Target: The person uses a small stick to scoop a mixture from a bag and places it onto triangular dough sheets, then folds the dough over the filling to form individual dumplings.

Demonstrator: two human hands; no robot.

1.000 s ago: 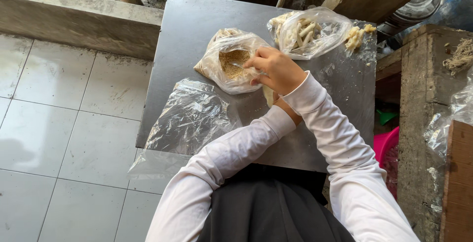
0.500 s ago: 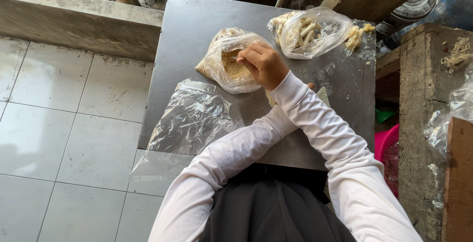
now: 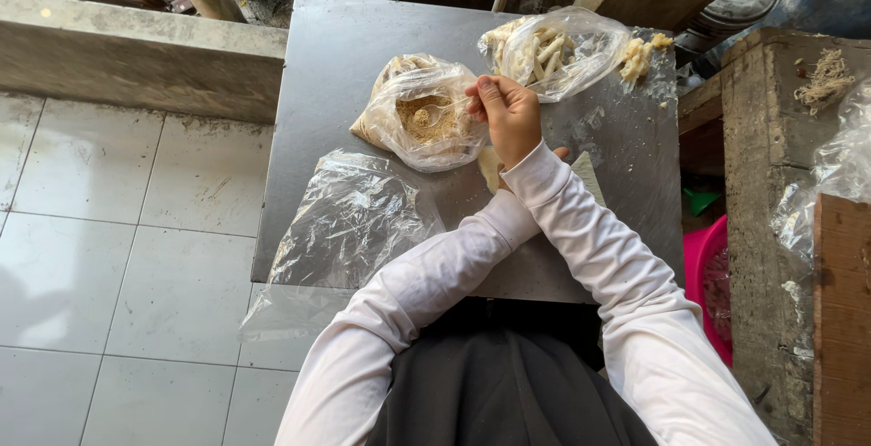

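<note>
Holding a spoon (image 3: 434, 117) over the crumb bag (image 3: 419, 112), the right hand (image 3: 508, 117) has lifted slightly.

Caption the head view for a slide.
Right hand spoons crumbs from an open plastic bag on a grey metal table.

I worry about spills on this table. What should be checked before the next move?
1. Crumb bag mouth open, facing up: ok.
2. Right hand pinches a small spoon over the crumbs: ok.
3. Left hand grip: cannot tell, mostly hidden under the right sleeve.
4. Bag of pale sticks well on the metal table: ok, though loose bits lie beside it.
5. Empty plastic sheet overhangs the table's near edge: not ok.
</note>
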